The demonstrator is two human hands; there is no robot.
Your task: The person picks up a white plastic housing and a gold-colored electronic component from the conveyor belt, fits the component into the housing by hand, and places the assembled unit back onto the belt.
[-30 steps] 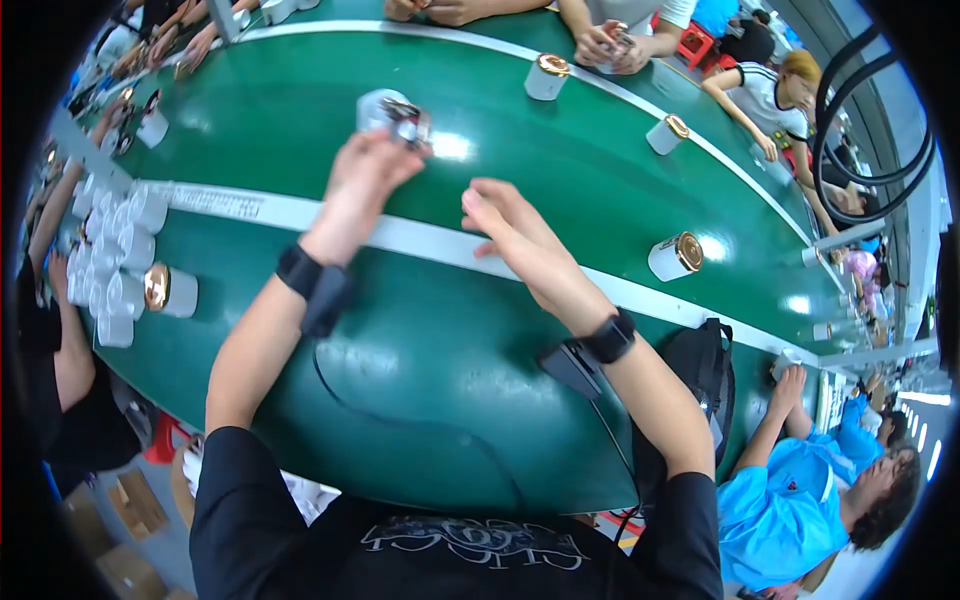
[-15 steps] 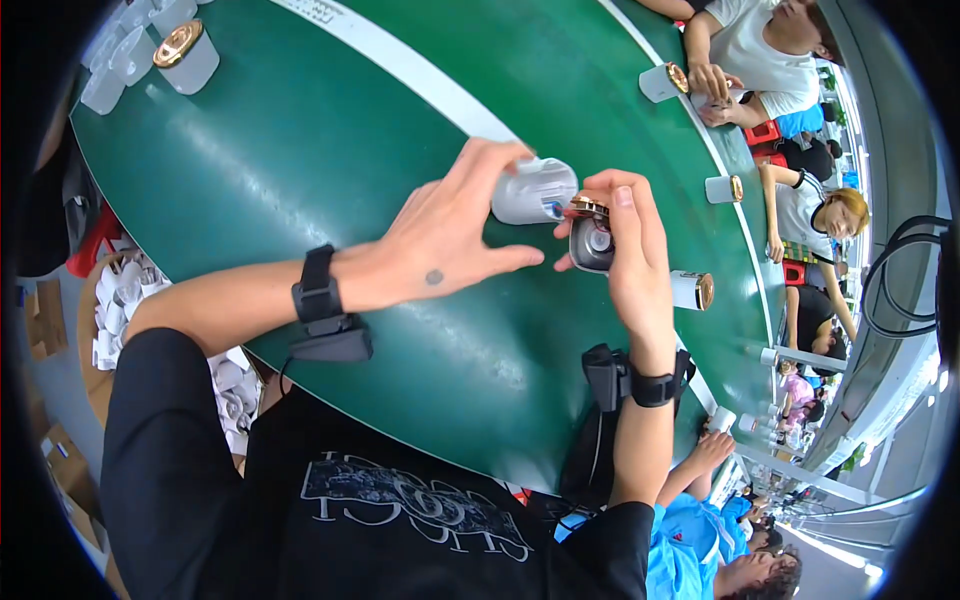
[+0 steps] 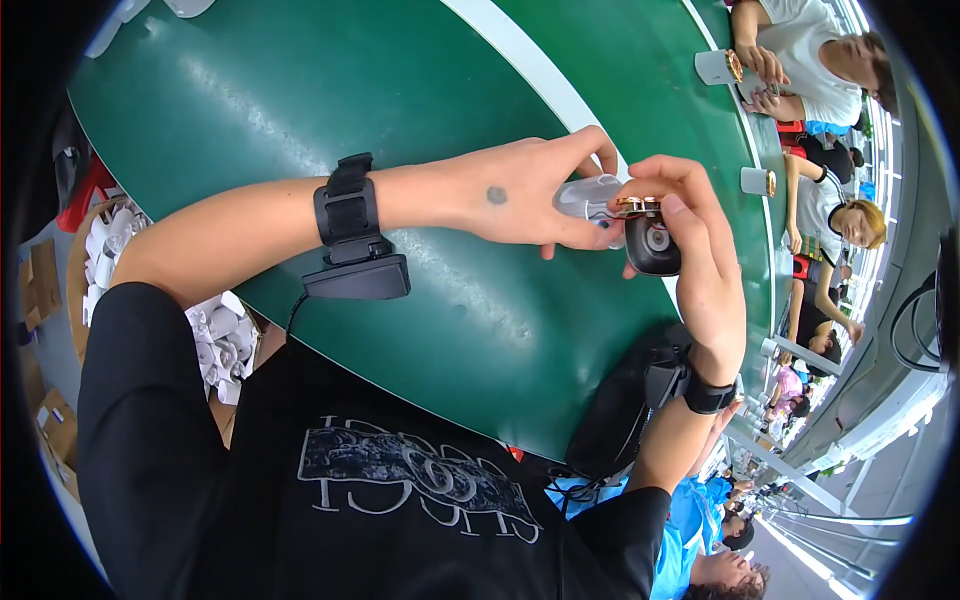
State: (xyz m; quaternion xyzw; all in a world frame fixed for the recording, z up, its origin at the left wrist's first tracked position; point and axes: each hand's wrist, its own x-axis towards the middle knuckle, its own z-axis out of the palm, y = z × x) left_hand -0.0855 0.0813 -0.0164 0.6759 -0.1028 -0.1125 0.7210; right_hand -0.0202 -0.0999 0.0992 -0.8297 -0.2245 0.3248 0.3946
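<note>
My left hand (image 3: 510, 195) is closed around a translucent whitish cup (image 3: 582, 197), thumb on its near side and fingers on its far side. Directly to the right, my right hand (image 3: 708, 245) holds a dark, rounded-square part (image 3: 655, 252) with a gold rim and a round fitting inside its hollow face. Thin wires seem to show between that part and the cup, though the hands hide much of this spot. The cup's mouth faces the dark part; whether the two touch I cannot tell.
The green table (image 3: 430, 330) has a white strip (image 3: 520, 50) along it. White cups with gold tops, one (image 3: 757, 181) at the right and another (image 3: 716, 67) farther off, stand near a co-worker (image 3: 810, 60). A carton of white parts (image 3: 225, 340) is at lower left.
My left hand has gone from open beside the cup to closed around it. Both hands now appear farther right in the picture and closer together; the whole view has shifted.
</note>
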